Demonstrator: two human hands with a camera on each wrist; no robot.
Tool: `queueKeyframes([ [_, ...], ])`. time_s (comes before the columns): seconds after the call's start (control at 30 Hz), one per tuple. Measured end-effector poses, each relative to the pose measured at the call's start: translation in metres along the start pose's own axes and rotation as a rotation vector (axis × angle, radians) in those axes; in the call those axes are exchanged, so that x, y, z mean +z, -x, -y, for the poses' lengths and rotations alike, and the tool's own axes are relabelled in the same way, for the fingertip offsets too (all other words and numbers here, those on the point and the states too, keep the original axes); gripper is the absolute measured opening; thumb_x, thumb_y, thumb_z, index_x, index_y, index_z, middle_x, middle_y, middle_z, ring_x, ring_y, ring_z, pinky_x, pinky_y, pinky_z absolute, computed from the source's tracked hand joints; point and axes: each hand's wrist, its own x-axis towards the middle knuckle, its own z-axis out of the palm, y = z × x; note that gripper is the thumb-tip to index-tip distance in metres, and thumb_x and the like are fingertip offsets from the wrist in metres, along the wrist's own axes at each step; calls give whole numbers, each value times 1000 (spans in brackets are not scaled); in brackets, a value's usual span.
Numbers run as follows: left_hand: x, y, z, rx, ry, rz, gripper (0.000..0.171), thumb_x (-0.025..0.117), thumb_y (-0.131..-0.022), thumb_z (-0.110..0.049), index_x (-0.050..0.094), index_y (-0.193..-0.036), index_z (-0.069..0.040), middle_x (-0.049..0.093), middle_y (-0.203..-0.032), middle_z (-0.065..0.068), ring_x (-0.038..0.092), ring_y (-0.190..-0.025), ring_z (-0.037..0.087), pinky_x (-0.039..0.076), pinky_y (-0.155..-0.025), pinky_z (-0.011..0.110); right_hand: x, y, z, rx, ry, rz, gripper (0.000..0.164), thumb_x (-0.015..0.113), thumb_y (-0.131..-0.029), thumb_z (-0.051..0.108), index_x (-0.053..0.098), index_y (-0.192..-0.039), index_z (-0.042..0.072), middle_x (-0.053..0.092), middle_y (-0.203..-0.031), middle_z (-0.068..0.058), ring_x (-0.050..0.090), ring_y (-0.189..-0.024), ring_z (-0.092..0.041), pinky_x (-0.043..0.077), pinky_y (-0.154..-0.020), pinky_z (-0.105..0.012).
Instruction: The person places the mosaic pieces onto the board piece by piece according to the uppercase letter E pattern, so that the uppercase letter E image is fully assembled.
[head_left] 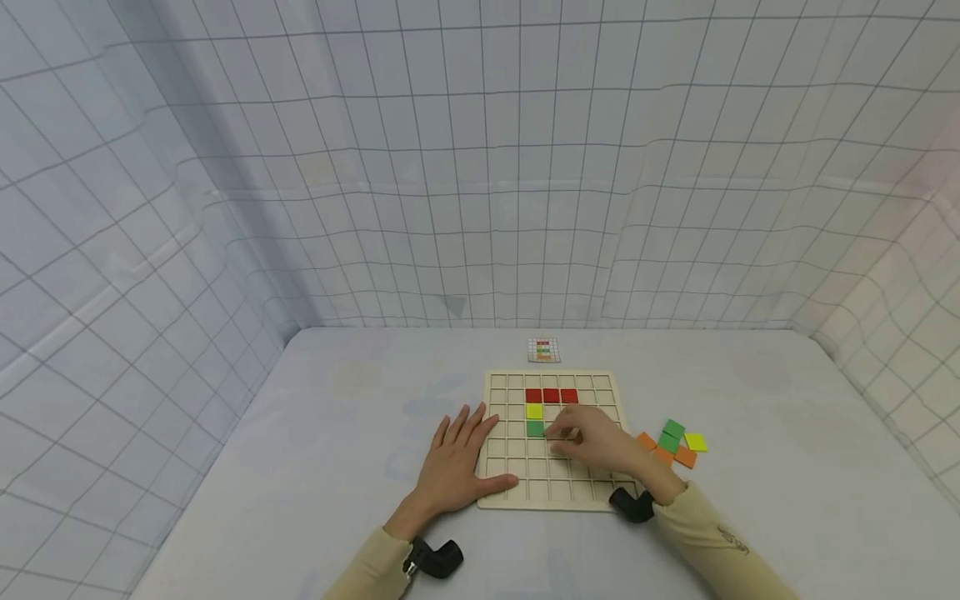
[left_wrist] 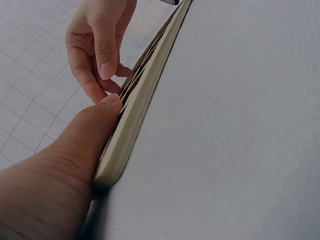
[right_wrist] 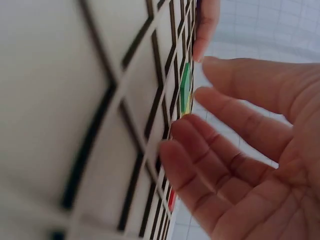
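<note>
A pale wooden grid board (head_left: 551,505) lies on the table. Three red tiles (head_left: 551,396) sit side by side in one of its upper rows, with a yellow tile (head_left: 534,411) below the leftmost and a green tile (head_left: 535,428) under that. My left hand (head_left: 452,468) rests at the board's left side, fingers spread, its thumb on the lower left of the grid. Over the middle of the board is my right hand (head_left: 592,437), fingertips just right of the green tile. In the right wrist view its thumb and fingers are apart with nothing between them, close by the green tile (right_wrist: 184,90).
Right of the board lie loose tiles: green ones (head_left: 670,442), orange ones (head_left: 686,457) and a yellow one (head_left: 696,442). Behind the board is a small card (head_left: 543,350) with a coloured grid pattern. Grid-patterned curtains (head_left: 480,167) surround the white table (head_left: 337,467).
</note>
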Motion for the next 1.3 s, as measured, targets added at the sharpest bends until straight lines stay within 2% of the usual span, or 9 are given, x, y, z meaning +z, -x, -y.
queueKeyframes([
  [0.17, 1, 0, 0, -5, -3, 4, 94, 49, -79, -76, 32, -149, -15, 21, -155, 7, 12, -142, 28, 6, -111, 51, -7, 18, -12, -32, -49, -68, 12, 71, -86, 12, 71, -98, 8, 63, -94, 6, 59, -82, -9, 52, -68, -26],
  [0.3, 1, 0, 1, -1, 2, -1, 94, 49, -79, -76, 32, -149, -15, 21, -155, 7, 12, -142, 27, 6, -111, 50, -16, 32, -19, 4, -14, -155, 11, 71, -86, 7, 71, -96, 7, 65, -93, 3, 59, -80, -11, 51, -65, -26],
  [0.43, 0, 0, 1, 3, 8, -4, 94, 49, -79, -76, 31, -149, -15, 21, -155, 7, 12, -142, 28, 6, -111, 51, -27, 45, -21, 150, 80, -240, 8, 70, -86, 7, 72, -93, 8, 66, -91, 3, 59, -79, -13, 51, -66, -29],
  [0.53, 1, 0, 2, 5, 8, -3, 94, 49, -79, -76, 32, -149, -15, 21, -155, 7, 13, -142, 28, 7, -111, 51, -36, 55, -22, 278, 135, -272, 8, 69, -87, 11, 73, -93, 8, 67, -93, -1, 60, -76, -15, 49, -64, -32],
  [0.6, 0, 0, 2, 6, 6, 0, 94, 49, -80, -76, 31, -149, -15, 21, -155, 7, 13, -142, 28, 7, -111, 51, -41, 60, -25, 320, 176, -288, 11, 70, -86, 12, 73, -96, 7, 67, -96, -5, 60, -78, -20, 49, -64, -36],
  [0.77, 1, 0, 2, 12, 8, -5, 94, 48, -80, -76, 32, -149, -15, 21, -155, 7, 13, -142, 28, 7, -111, 51, -53, 73, -36, 391, 263, -284, 29, 72, -84, 21, 70, -106, 2, 62, -105, -16, 56, -93, -33, 49, -70, -48],
  [0.87, 3, 0, 3, 22, 8, -16, 95, 47, -80, -76, 32, -149, -14, 21, -155, 8, 13, -142, 29, 8, -111, 52, -58, 80, -43, 443, 282, -257, 39, 72, -84, 27, 66, -110, -1, 59, -105, -19, 54, -96, -36, 48, -72, -51],
  [1.1, 4, 0, 4, 20, 5, -7, 95, 46, -80, -77, 30, -150, -15, 19, -156, 7, 12, -142, 28, 5, -111, 50, -64, 88, -56, 522, 302, -211, 46, 74, -82, 33, 61, -104, -6, 58, -90, -13, 53, -84, -31, 47, -68, -46],
  [1.3, 2, 0, 3, 28, 12, -21, 94, 48, -80, -75, 31, -149, -14, 21, -155, 8, 13, -142, 29, 7, -111, 51, -72, 88, -58, 580, 201, -201, 53, 75, -80, 41, 58, -99, -7, 57, -87, -15, 52, -74, -26, 46, -61, -39],
])
